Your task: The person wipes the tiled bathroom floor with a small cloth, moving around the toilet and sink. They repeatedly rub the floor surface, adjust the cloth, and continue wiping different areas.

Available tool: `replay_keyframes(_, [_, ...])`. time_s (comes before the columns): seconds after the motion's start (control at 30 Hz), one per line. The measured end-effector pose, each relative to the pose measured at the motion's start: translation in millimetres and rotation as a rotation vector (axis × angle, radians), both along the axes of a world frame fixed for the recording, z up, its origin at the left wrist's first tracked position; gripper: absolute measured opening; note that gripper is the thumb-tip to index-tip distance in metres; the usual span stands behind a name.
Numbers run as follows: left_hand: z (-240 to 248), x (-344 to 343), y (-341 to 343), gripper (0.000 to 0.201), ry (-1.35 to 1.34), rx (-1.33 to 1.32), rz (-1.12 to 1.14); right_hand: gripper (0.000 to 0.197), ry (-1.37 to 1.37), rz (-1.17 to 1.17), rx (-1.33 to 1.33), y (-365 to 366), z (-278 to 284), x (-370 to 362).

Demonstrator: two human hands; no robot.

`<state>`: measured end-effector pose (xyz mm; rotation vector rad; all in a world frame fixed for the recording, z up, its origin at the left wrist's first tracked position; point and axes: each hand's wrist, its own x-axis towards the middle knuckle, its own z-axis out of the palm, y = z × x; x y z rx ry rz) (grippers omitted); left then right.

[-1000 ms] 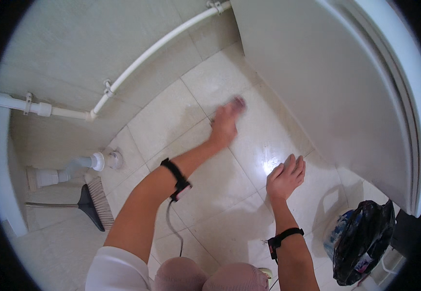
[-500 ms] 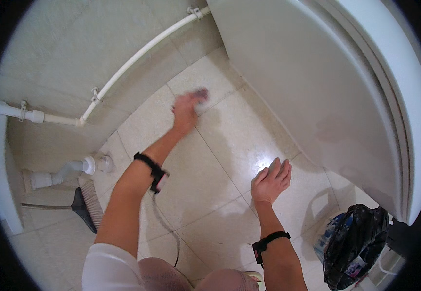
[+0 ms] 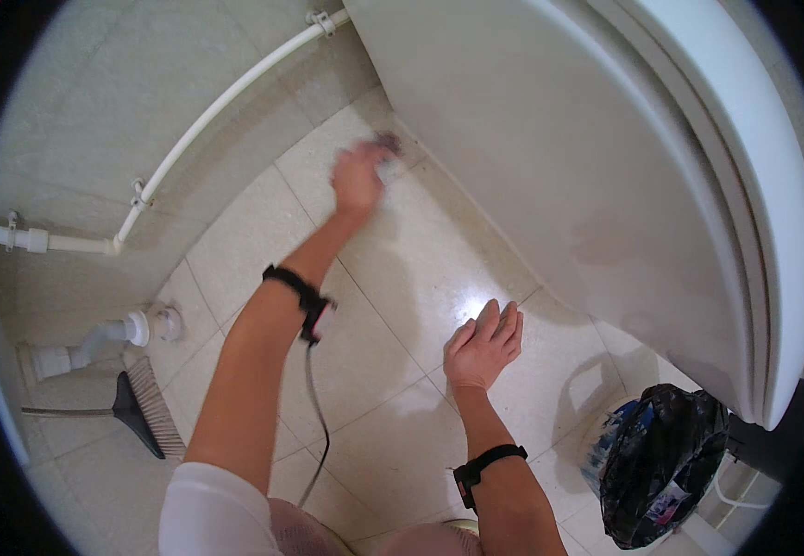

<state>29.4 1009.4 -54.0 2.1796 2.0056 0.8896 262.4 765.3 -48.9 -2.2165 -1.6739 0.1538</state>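
Stretched far out, my left hand (image 3: 358, 180) is closed on a small dark, greyish scrubbing pad or wad (image 3: 387, 144), smeared by motion so its exact kind cannot be made out. It is at the tiled floor (image 3: 356, 310), close to the corner where the wall meets the large white appliance-like panel (image 3: 559, 139). My right hand (image 3: 483, 350) has its fingers stretched out and nothing in it, over the floor nearer to me, beside a bright light reflection. Whether its palm touches the tiles I cannot tell. Black straps with small devices circle both forearms.
A white pipe (image 3: 203, 120) runs along the left wall. Below it are a drain fitting (image 3: 138, 329) and a broom (image 3: 138, 412) lying toward the left. At the lower right stands a bin with a black plastic bag (image 3: 666, 463). A cable hangs from my left wrist strap.
My left hand has moved with the dark wad toward the corner by the white panel. My right hand stays outstretched over the floor. The whole view has shifted slightly.
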Motion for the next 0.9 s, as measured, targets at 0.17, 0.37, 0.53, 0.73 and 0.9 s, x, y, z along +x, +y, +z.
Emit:
replay_keyframes(0.17, [39, 8, -33, 0.053, -0.168, -0.260, -0.702, 0.051, 0.004, 0.006, -0.012, 1, 4, -1])
replay_keyframes(0.37, [23, -43, 107, 0.040, -0.147, 0.076, 0.139, 0.051, 0.005, 0.010, -0.011, 1, 2, -1])
replay_keyframes(0.53, [-20, 8, 76, 0.037, 0.137, 0.078, 0.347, 0.053, 0.007, 0.015, -0.026, 1, 1, 0])
replay_keyframes(0.73, [-7, 112, -25, 0.056, 0.068, -0.150, 0.154, 0.049, -0.013, 0.013, 0.026, 1, 1, -2])
replay_keyframes(0.9, [4, 147, -132, 0.059, -0.147, -0.477, -0.596, 0.049, -0.039, 0.011, 0.065, 2, 1, -1])
